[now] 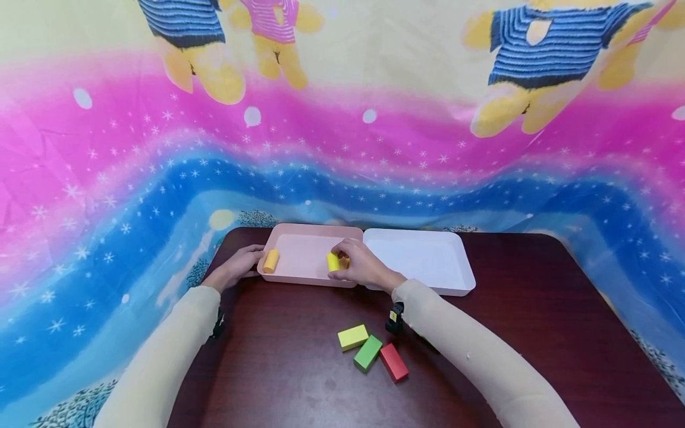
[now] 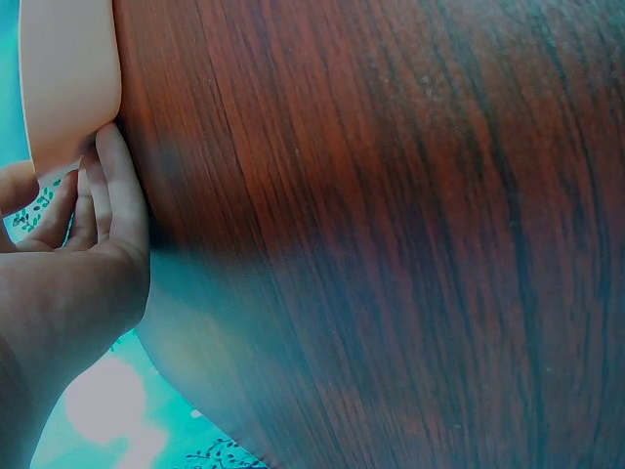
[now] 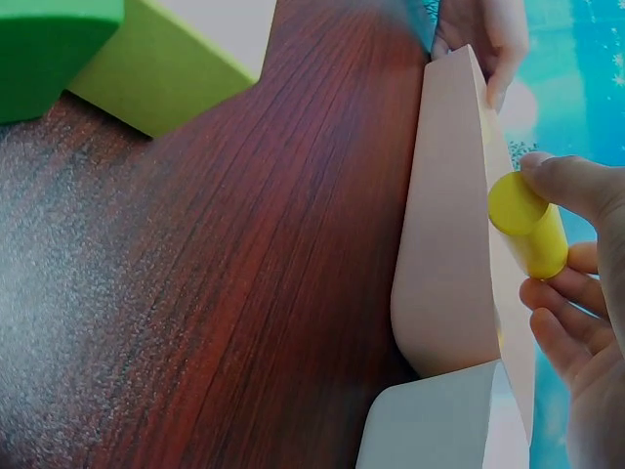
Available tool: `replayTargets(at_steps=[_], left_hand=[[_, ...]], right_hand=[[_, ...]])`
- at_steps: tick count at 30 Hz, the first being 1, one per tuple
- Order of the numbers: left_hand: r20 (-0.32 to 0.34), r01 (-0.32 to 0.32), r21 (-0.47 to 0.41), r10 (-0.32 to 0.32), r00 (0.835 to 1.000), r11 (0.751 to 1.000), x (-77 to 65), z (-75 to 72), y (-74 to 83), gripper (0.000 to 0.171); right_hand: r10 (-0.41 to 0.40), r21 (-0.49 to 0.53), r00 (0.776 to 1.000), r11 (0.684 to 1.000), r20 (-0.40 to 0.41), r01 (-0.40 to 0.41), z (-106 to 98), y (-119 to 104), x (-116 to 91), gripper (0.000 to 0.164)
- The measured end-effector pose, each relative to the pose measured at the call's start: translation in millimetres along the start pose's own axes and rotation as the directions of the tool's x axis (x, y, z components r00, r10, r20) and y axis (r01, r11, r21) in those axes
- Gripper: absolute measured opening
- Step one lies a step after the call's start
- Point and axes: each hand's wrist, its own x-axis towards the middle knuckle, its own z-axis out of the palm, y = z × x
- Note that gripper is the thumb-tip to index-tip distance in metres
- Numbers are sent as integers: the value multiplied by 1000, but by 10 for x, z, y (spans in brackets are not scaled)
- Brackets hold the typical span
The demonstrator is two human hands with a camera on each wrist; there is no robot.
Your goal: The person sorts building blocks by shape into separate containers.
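Note:
My right hand (image 1: 360,261) is over the right end of the pink tray (image 1: 299,255), pinching a yellow cylinder block (image 3: 532,230) between thumb and fingers. Just behind that block, in the head view, a small orange-yellow piece (image 1: 344,262) shows partly, mostly covered by the hand. At the tray's left end my left hand (image 1: 239,266) grips the rim, thumb at the edge and the other fingers against the outside wall. An orange cylinder block (image 1: 271,261) lies inside the tray close to that hand.
Against the pink tray's right side sits a white tray (image 1: 423,261). Nearer on the dark wooden table (image 1: 289,356) lie a yellow-green block (image 1: 352,337), a green block (image 1: 368,354) and a red block (image 1: 394,362). A printed cloth (image 1: 342,148) hangs behind the table.

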Motion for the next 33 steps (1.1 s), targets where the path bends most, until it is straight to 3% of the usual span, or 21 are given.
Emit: replayTargets(at_steps=[33], left_hand=[[-3, 3, -2, -3, 1000, 1000, -16, 4, 8, 58]], right_hand=[[3, -31, 1000, 1000, -1, -3, 1, 6, 12, 59]])
